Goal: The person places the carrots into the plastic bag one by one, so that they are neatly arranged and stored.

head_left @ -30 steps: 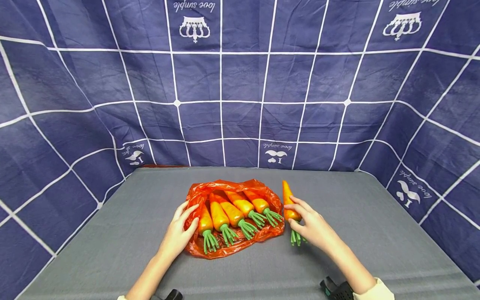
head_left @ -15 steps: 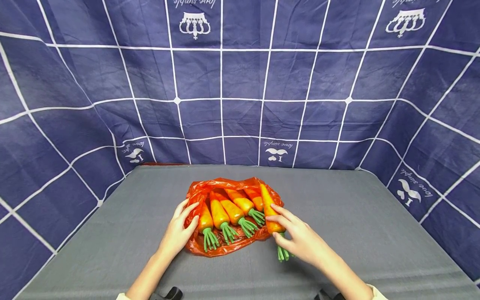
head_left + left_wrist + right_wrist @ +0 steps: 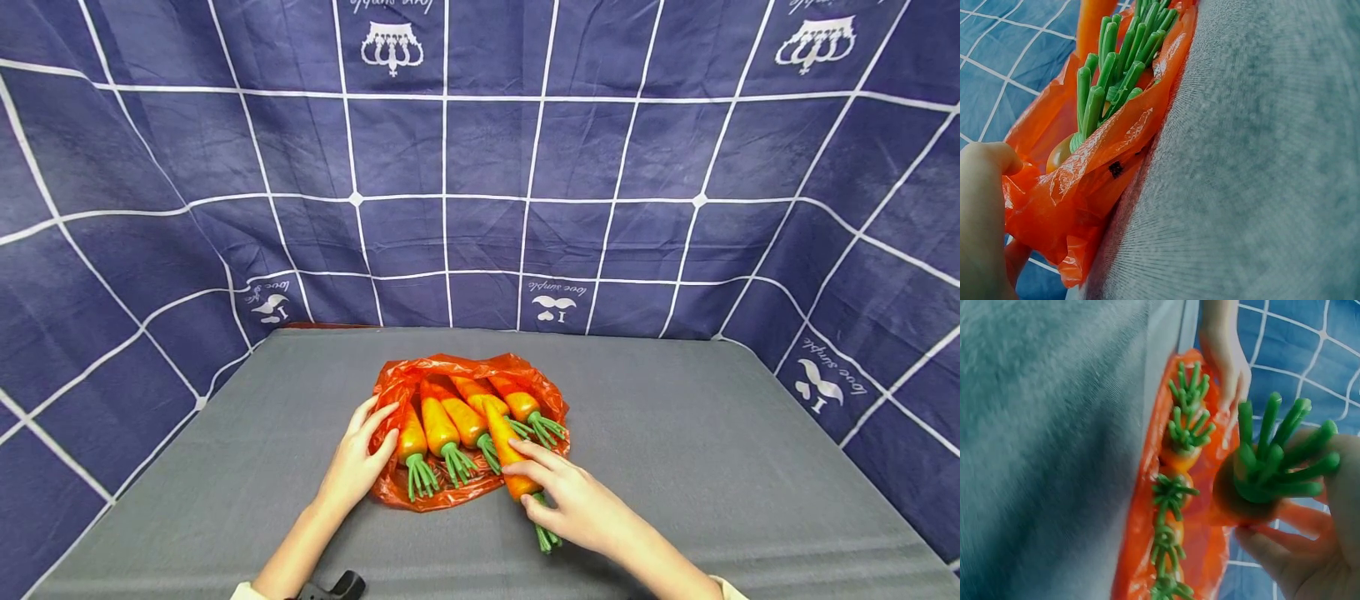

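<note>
A red plastic bag (image 3: 546,387) lies on the grey tabletop in the head view, its mouth toward me. Several orange carrots (image 3: 437,425) with green stems sit side by side in it, stems facing the opening. My left hand (image 3: 358,467) pinches the bag's left side; in the left wrist view the thumb (image 3: 999,156) is over the rim, with a finger on the outside. Over the front right of the bag, my right hand (image 3: 573,500) grips another carrot (image 3: 501,437) near its stem end, tip pointing away and to the left. Its green stems (image 3: 1279,456) stick out past the fingers.
A dark blue cloth (image 3: 480,150) with white grid lines hangs behind and along both sides of the table (image 3: 675,417). Grey tabletop extends left, right and in front of the bag.
My right hand has carried its carrot leftward and nearer me, from the table right of the bag to over the bag's front. My left hand has stayed on the bag.
</note>
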A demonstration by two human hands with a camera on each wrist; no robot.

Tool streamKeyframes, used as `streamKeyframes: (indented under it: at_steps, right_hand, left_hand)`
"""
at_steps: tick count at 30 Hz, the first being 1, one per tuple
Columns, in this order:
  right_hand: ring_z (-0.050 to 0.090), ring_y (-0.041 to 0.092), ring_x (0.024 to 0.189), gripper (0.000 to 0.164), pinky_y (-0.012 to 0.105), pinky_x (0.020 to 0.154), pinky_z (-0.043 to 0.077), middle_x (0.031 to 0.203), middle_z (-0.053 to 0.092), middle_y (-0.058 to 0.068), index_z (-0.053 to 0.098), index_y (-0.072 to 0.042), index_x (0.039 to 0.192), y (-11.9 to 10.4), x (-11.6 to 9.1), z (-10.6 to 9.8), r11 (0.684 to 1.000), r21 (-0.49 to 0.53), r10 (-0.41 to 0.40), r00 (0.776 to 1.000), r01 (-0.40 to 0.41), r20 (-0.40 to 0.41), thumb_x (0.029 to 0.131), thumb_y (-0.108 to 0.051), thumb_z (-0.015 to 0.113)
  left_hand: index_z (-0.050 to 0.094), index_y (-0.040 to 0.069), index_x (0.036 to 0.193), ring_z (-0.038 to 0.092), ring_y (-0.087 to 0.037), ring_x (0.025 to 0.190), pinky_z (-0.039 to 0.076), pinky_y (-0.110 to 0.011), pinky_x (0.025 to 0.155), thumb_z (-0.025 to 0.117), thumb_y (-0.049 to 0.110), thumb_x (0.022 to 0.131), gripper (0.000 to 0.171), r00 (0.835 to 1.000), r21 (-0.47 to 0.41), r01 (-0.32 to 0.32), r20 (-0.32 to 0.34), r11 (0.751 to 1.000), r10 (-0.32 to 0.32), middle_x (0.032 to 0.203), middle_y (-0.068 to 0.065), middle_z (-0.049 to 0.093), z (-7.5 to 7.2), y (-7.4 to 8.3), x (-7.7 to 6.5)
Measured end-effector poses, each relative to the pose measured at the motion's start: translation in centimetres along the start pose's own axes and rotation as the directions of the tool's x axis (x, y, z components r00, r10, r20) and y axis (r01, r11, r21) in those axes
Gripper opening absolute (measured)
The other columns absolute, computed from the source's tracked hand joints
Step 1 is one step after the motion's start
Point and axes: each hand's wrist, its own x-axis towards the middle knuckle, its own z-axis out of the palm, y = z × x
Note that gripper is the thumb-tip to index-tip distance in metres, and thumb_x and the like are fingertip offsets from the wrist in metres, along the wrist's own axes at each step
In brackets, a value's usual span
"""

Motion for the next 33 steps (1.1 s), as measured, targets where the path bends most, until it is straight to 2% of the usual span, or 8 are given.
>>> streamKeyframes:
  at_steps: [5,10,13,18,25,29,33]
  right_hand:
    - [0.060,0.017,0.106,0.027,0.029,0.081,0.049,0.127,0.056,0.004,0.063,-0.018,0.104,0.0,1.1,1.1,0.997,0.073,0.009,0.998,-0.013,0.062,0.079,-0.008,0.061]
    - [0.057,0.017,0.112,0.026,0.033,0.090,0.047,0.127,0.056,0.003,0.063,-0.017,0.110,-0.4,1.7,2.2,0.997,0.052,0.053,0.978,-0.064,0.202,0.084,-0.018,0.058]
    - [0.056,0.019,0.113,0.031,0.034,0.091,0.046,0.129,0.054,0.004,0.062,-0.017,0.114,-0.8,1.8,2.4,0.996,0.038,0.068,0.966,-0.079,0.249,0.084,-0.026,0.059]
    - [0.055,0.023,0.114,0.039,0.037,0.089,0.047,0.134,0.048,0.006,0.059,-0.021,0.117,-1.6,1.9,2.6,0.998,0.020,0.058,0.958,-0.066,0.280,0.081,-0.035,0.064]
    - [0.049,0.027,0.120,0.040,0.039,0.086,0.049,0.142,0.037,0.009,0.059,-0.024,0.117,-2.6,1.6,3.0,0.997,0.031,0.053,0.941,-0.067,0.333,0.080,-0.036,0.065]
    - [0.044,0.028,0.125,0.032,0.041,0.085,0.049,0.143,0.035,0.008,0.061,-0.025,0.110,-2.9,1.4,3.3,0.996,0.049,0.057,0.948,-0.076,0.313,0.079,-0.031,0.065]
    - [0.043,0.028,0.126,0.026,0.041,0.085,0.049,0.143,0.037,0.007,0.062,-0.024,0.103,-3.0,1.1,3.4,0.995,0.057,0.058,0.960,-0.077,0.276,0.076,-0.022,0.064]
  left_hand:
    - [0.058,0.009,0.119,0.046,-0.033,0.120,0.039,-0.048,0.091,0.062,0.011,0.083,0.036,1.000,0.002,-0.001,-0.008,1.000,0.001,0.134,-0.016,0.042,0.0,0.0,-0.1]
    - [0.059,0.009,0.119,0.047,-0.033,0.119,0.041,-0.049,0.090,0.063,0.011,0.083,0.036,1.000,0.009,-0.014,-0.002,1.000,0.014,0.134,-0.016,0.043,0.1,0.1,-0.2]
    - [0.059,0.009,0.118,0.047,-0.033,0.119,0.041,-0.048,0.090,0.063,0.011,0.083,0.035,1.000,0.006,-0.018,0.000,1.000,0.018,0.133,-0.015,0.043,0.0,0.3,-0.2]
    - [0.059,0.009,0.119,0.047,-0.032,0.119,0.039,-0.046,0.090,0.062,0.011,0.083,0.036,1.000,0.010,-0.007,-0.008,1.000,0.007,0.133,-0.015,0.043,-0.1,0.3,0.1]
    - [0.059,0.008,0.119,0.046,-0.035,0.119,0.041,-0.050,0.091,0.062,0.011,0.084,0.036,1.000,0.007,-0.003,0.001,1.000,0.003,0.134,-0.017,0.042,-0.2,0.2,0.1]
    - [0.059,0.008,0.119,0.046,-0.035,0.119,0.041,-0.050,0.090,0.062,0.011,0.084,0.035,1.000,0.004,-0.005,-0.003,1.000,0.005,0.133,-0.017,0.042,-0.2,0.2,0.1]
    - [0.059,0.008,0.118,0.047,-0.032,0.118,0.039,-0.045,0.090,0.063,0.011,0.083,0.035,1.000,0.016,-0.012,-0.011,1.000,0.012,0.133,-0.016,0.043,-0.1,0.2,0.0]
